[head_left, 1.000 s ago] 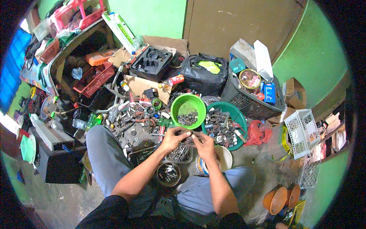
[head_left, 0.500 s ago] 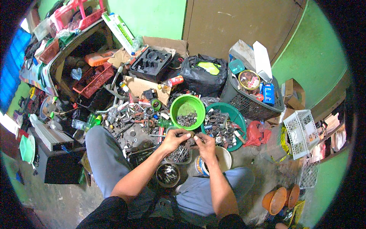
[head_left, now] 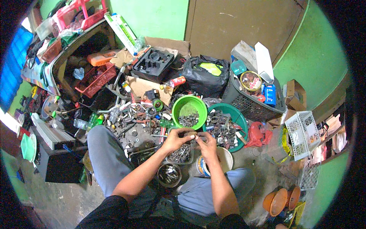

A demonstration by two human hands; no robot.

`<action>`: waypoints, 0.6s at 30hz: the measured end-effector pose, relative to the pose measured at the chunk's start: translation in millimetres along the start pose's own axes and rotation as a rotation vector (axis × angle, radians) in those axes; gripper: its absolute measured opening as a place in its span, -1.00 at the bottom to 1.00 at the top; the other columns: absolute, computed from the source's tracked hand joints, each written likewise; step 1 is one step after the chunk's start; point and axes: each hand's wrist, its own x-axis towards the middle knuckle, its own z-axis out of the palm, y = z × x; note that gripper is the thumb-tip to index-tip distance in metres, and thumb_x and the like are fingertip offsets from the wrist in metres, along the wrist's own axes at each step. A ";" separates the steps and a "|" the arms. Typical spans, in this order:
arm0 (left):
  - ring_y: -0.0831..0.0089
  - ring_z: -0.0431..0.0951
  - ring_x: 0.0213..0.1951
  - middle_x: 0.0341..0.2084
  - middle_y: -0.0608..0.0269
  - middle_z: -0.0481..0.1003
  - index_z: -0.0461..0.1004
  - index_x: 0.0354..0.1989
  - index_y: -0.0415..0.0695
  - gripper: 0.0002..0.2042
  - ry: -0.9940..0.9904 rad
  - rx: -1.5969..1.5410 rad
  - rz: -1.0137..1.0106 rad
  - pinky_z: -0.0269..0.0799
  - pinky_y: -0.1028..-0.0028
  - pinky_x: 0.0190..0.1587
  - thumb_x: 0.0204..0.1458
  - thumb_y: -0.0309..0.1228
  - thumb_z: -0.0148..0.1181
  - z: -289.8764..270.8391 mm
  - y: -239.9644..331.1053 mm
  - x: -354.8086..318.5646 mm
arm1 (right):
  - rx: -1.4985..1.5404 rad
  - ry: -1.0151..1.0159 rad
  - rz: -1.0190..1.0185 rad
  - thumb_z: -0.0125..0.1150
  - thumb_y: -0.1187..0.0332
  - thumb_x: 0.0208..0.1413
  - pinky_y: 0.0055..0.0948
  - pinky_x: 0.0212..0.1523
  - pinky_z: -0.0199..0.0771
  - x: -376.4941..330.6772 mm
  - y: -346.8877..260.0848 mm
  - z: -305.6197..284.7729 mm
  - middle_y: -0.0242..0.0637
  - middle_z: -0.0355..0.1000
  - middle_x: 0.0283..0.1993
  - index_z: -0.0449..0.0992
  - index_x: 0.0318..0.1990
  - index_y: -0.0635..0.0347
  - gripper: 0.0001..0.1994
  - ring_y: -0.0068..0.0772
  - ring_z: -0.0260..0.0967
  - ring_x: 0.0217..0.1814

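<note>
My left hand [head_left: 177, 140] and my right hand [head_left: 206, 143] meet in front of me, fingertips together. Both are closed in a pinch on a small dark piece between them, too small and hidden to name. Just beyond the fingers stands a bright green basin [head_left: 175, 111] with small metal parts, seemingly nuts, at its bottom. Under my left wrist lies a clear tray [head_left: 187, 163] of bolts or screws. A round tub [head_left: 160, 181] of small metal pieces sits nearer my lap. Below my right hand is a white bucket [head_left: 227, 159], partly covered by the forearm.
To the right, a teal basin [head_left: 244, 118] holds mixed hardware beside a red plastic bag [head_left: 260, 133]. Tools and loose metal parts spread over the floor at left. A grey crate [head_left: 249, 103], black bag [head_left: 202, 82] and black tray [head_left: 154, 65] stand at the back.
The view has shifted slightly, so everything sits a little further right. My fingers have changed their hold slightly on the small piece; the hands stay together in the same place.
</note>
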 end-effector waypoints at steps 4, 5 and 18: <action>0.40 0.53 -0.06 -0.14 0.09 0.58 0.56 -0.07 -0.25 -0.57 0.057 0.094 -0.052 0.37 0.39 0.08 -0.02 -0.19 0.36 2.9 4.5 -2.6 | -0.166 0.044 -0.078 0.28 0.50 0.04 -0.47 -0.25 0.51 -1.3 -2.7 4.1 -0.30 0.53 -0.24 0.55 -0.21 0.31 -0.84 -0.55 0.44 -0.22; 0.40 0.53 -0.06 -0.14 0.08 0.58 0.56 -0.06 -0.24 -0.56 0.075 0.113 -0.064 0.37 0.39 0.08 -0.03 -0.18 0.36 2.1 2.6 -3.3 | -0.174 0.047 -0.087 0.29 0.50 0.02 -0.47 -0.21 0.49 -2.4 -4.9 7.4 -0.30 0.54 -0.25 0.55 -0.22 0.32 -0.84 -0.55 0.44 -0.22; 0.49 0.55 -0.18 -0.25 0.13 0.61 0.59 -0.13 -0.23 -0.65 0.039 0.121 0.013 0.43 0.41 -0.02 -0.06 -0.29 0.39 5.2 -4.5 0.5 | 0.038 -0.025 0.077 0.21 0.53 0.11 -0.28 -0.23 0.66 -3.4 -8.7 -2.5 -0.15 0.47 -0.20 0.46 -0.18 0.39 -0.85 -0.36 0.47 -0.23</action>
